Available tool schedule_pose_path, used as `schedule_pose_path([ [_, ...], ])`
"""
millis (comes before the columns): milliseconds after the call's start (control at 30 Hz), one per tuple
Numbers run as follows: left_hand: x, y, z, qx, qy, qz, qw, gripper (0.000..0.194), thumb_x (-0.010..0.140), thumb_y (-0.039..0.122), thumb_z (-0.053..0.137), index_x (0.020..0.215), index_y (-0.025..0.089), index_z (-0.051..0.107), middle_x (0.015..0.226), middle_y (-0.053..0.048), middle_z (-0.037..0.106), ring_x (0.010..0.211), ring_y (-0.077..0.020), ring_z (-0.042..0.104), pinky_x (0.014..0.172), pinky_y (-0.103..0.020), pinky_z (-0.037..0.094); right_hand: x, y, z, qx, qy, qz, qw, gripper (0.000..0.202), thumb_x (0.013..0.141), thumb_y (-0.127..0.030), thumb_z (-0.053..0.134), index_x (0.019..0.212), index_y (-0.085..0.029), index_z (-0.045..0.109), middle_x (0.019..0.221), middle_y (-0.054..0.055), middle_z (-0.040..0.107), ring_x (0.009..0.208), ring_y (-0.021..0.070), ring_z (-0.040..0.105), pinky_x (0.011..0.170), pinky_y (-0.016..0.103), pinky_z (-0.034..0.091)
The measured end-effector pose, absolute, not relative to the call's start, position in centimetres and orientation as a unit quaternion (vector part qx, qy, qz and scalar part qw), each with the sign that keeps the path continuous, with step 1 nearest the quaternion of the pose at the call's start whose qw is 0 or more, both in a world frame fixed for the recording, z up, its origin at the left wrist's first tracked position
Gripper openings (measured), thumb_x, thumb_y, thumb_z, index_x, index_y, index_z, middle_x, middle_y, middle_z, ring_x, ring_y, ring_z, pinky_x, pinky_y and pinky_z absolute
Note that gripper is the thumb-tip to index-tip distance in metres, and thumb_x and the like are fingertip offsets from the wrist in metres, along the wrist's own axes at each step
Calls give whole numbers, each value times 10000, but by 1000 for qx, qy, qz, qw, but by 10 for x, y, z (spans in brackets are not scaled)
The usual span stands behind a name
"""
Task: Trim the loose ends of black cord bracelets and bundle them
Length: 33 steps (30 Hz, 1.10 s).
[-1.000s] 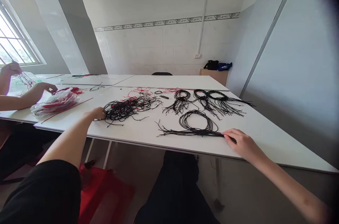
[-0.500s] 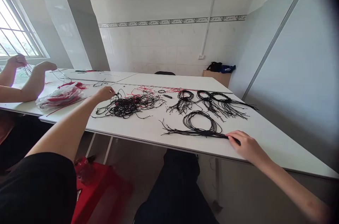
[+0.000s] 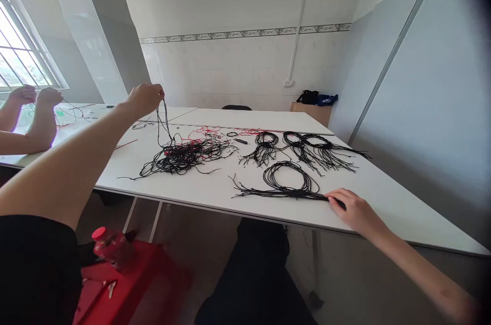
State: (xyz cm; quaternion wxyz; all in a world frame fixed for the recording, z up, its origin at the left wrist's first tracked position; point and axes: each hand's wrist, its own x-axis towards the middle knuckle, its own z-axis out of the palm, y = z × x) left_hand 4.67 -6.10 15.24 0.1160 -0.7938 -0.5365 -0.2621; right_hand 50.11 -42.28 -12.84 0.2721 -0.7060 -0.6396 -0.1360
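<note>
The left hand [image 3: 144,98] has risen from the white laminate bench [image 3: 215,189], where a second ago it rested at the near edge of the tangled heap of black cords shot through with a few red strands [image 3: 183,155]; now it is held well above that heap, fingertips pinched on a single thin black cord [image 3: 166,123] that hangs down from the pinch and trails into the tangle. One strand is thus being drawn clear while the rest of the heap lies on the bench, though the cord's lower end is lost among the others. The right hand [image 3: 351,208] has not shifted: it lies flat near the front edge, fingers pressed on the gathered ends of the nearest coiled bundle of black cords [image 3: 286,181], pinning it down. Two more looped black bundles [image 3: 307,147] lie beyond, well apart from either hand. At the far left, another person's hands [image 3: 36,97] work with thin strands above the neighbouring table.
</note>
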Motion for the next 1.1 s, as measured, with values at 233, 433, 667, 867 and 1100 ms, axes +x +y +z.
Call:
schedule_pose_path([
  [233,56,-88,183,-777,-484,-379,136,313,944,110,384,1185,-35,521,1150,-125,552,1095,-185,491,1004,-378,342,505,-422,-134,-708,-637,-134,276,276,906,-318,413,903,-227,674,967,43,698,884,213,670,703,322,551],
  [433,61,-86,189,-798,-471,-371,61,243,857,88,529,1040,-39,624,851,-46,624,1012,-168,536,1024,-409,329,505,-421,-133,-706,-637,-138,276,273,907,-313,413,900,-227,672,975,45,698,892,216,668,713,323,548],
  [667,77,-95,184,-824,-460,-320,-82,310,857,175,631,1023,-87,640,713,-71,634,737,-113,616,816,-355,469,501,-421,-131,-699,-639,-145,286,268,902,-295,422,878,-224,679,957,51,706,857,212,675,691,318,546],
  [867,119,-150,151,-866,-356,-302,-179,209,838,261,651,921,72,684,684,-41,656,650,-97,573,710,-305,500,489,-424,-114,-685,-636,-193,299,261,885,-276,450,848,-171,686,907,106,718,889,280,664,854,447,487],
  [1100,155,-263,58,-846,-202,-301,-391,186,768,322,667,724,148,615,602,-5,591,573,-108,549,525,-233,395,387,-460,-76,-678,-597,-119,412,341,921,-400,517,1210,-223,558,1194,94,626,1089,252,599,881,389,515],
])
